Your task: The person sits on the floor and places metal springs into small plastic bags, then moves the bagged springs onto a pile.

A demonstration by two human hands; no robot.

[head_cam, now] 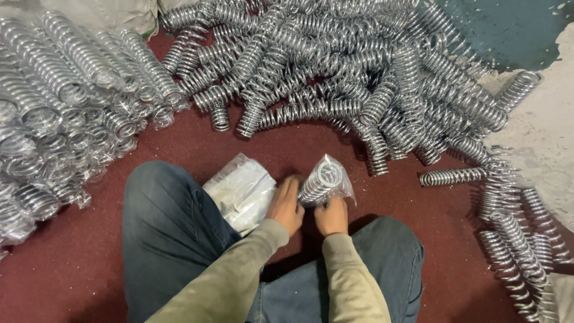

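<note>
legs: two knees in blue jeans [161, 233], closest to the camera, with the bagged spring just past them.
left hand [286, 206]: touching the left side of the bagged spring, fingers curled on the bag.
right hand [331, 216]: right under the bagged spring, fingers pinching the bottom of the bag.
bagged spring [323, 179]: a shiny metal coil inside a clear plastic bag, held up off the floor between both hands.
stack of bags [239, 188]: flat clear bags, just left of the bagged spring, resting by the left knee.
floor [95, 251]: dark red and speckled, all around the bagged spring.
wrapped springs [66, 101]: far left of the bagged spring, piled up in plastic.
bare springs [359, 78]: a big shiny heap behind the bagged spring.
far corner [514, 30]: blue-green floor and a pale worn patch, behind and right.
</note>
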